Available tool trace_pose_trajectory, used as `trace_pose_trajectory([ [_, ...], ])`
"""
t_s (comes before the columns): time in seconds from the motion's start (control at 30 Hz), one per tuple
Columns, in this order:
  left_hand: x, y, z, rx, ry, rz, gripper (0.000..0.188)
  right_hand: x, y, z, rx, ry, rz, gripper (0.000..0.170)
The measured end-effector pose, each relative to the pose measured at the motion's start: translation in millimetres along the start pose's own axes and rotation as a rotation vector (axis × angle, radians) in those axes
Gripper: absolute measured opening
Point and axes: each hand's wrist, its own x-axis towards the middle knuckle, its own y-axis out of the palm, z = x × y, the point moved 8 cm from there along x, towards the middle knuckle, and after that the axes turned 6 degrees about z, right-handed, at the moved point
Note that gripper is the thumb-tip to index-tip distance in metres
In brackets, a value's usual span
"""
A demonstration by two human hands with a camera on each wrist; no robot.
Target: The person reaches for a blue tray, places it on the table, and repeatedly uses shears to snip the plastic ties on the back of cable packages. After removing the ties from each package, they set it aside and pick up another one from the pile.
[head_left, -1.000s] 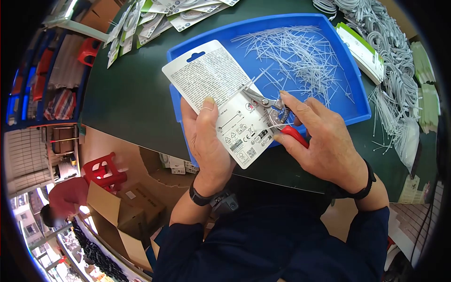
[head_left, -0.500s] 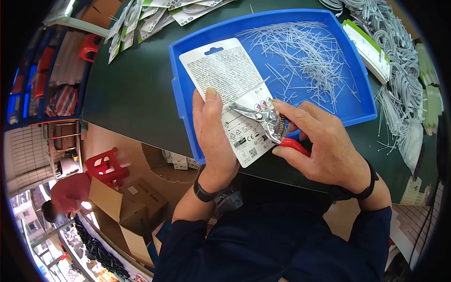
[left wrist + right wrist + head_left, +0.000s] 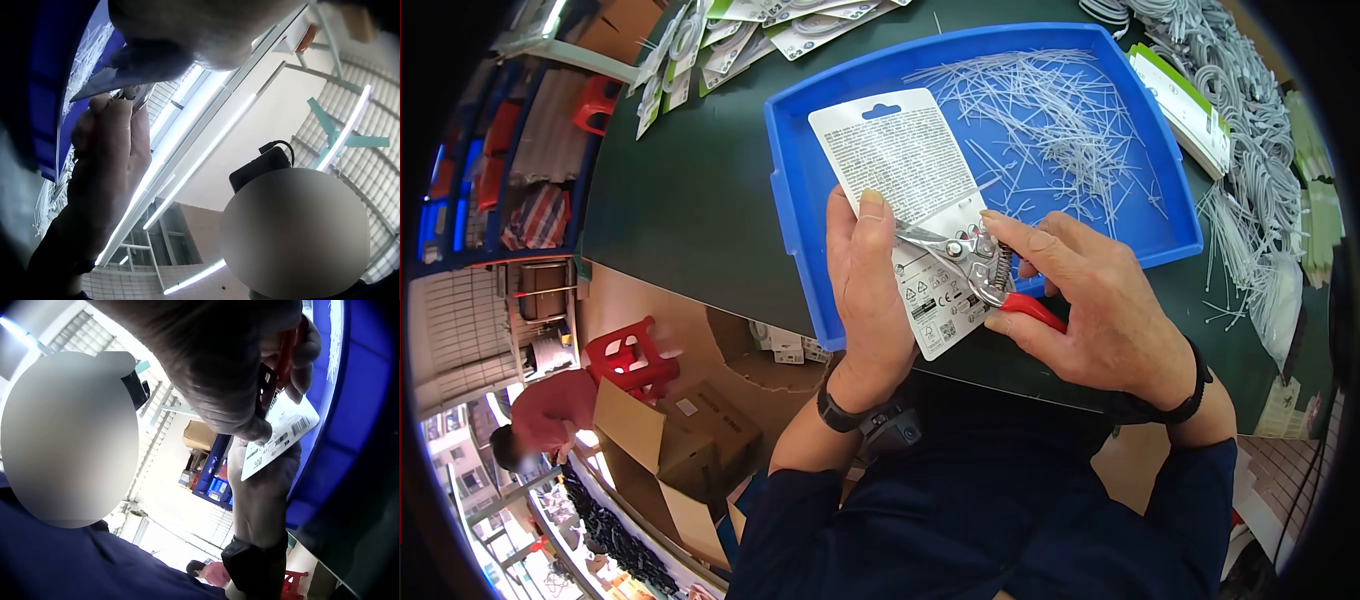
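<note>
My left hand [image 3: 868,300] holds a white printed packaging card [image 3: 890,155], thumb on its front face and the fingers mostly hidden behind. The card has a hang hole at the top and stands tilted over a blue tray [image 3: 795,240]. With my right hand [image 3: 1105,310] I grip small pruning shears [image 3: 972,258] that have red handles and a coil spring. Their metal blades lie across the card's front, tips right by my left thumb. From the right wrist view, the red handle [image 3: 285,356] sits in my fingers and the card's lower corner [image 3: 281,434] shows beneath.
Cut white plastic ties [image 3: 1060,120] lie scattered in the tray. Carded packs [image 3: 750,30] cover the back of the green table [image 3: 670,220]. Bundled grey cables [image 3: 1250,130] and a stack of cards [image 3: 1185,105] are at right. A cardboard box [image 3: 635,430] stands on the floor at left.
The card has moved right in my left hand. The shears' blades have shifted from beside a white tie at the card's middle down to near my left thumb.
</note>
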Motion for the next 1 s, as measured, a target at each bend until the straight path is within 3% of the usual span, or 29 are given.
trace_pose_trajectory([
  [0.2,1.2,4.6,-3.0,0.049,0.002,0.000,0.038,-1.4,5.2,2.5,-0.083,-0.040,-0.034,0.066],
  [0.47,2.2,0.3,0.9,0.091,-0.010,-0.033,0.042,-5.5,8.5,-8.0,0.034,-0.011,-0.048,0.066],
  [0.7,6.5,-31.7,-32.8,-0.049,0.114,-0.182,0.045,-9.1,-5.3,-15.2,0.074,-0.003,-0.020,0.067],
  [0.8,3.3,-30.6,-42.4,-0.075,0.137,-0.132,0.052,-8.2,-1.3,-11.0,0.056,-0.018,0.040,0.068],
  [1.0,3.4,-27.3,-31.1,-0.065,0.109,-0.170,0.047,-7.0,1.2,-2.3,0.016,-0.058,0.004,0.071],
])
